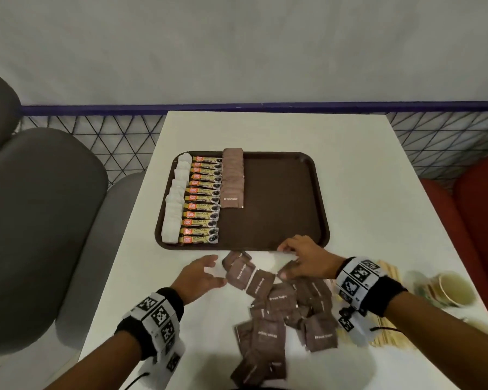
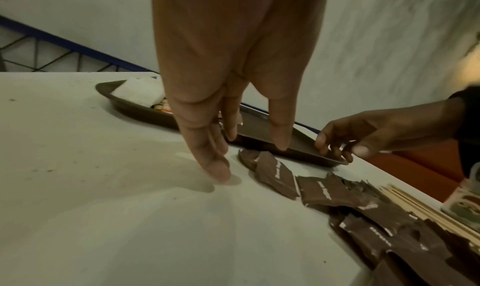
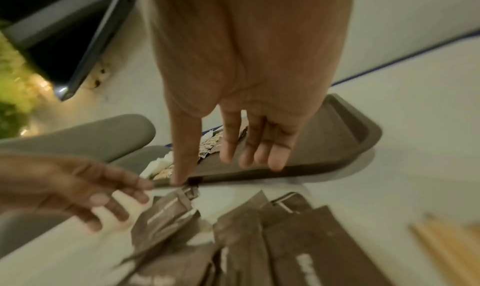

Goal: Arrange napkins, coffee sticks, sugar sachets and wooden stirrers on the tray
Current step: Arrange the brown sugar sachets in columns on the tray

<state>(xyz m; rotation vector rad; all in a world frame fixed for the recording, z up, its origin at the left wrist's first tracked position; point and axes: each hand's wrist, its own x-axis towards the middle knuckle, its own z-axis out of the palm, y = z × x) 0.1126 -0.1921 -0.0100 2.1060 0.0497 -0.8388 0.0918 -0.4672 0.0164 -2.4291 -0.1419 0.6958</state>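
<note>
A brown tray [image 1: 279, 198] holds three columns at its left: white napkins [image 1: 175, 201], coffee sticks [image 1: 203, 201] and brown sugar sachets [image 1: 232, 178]. Loose brown sugar sachets [image 1: 282, 305] lie heaped on the white table in front of the tray. My left hand [image 1: 206, 273] hovers open just left of the heap, fingers straight [image 2: 221, 171] and holding nothing. My right hand [image 1: 296, 257] is spread open over the heap's far end, at the tray's front rim [image 3: 350, 130], with nothing in it. Wooden stirrers [image 1: 389, 271] lie under my right wrist.
Paper cups [image 1: 451, 288] stand at the table's right edge past the stirrers. Grey chairs [image 1: 40, 220] flank the table on the left, a red seat [image 1: 476, 220] on the right. A wire railing [image 1: 124, 136] runs behind. The tray's right half is bare.
</note>
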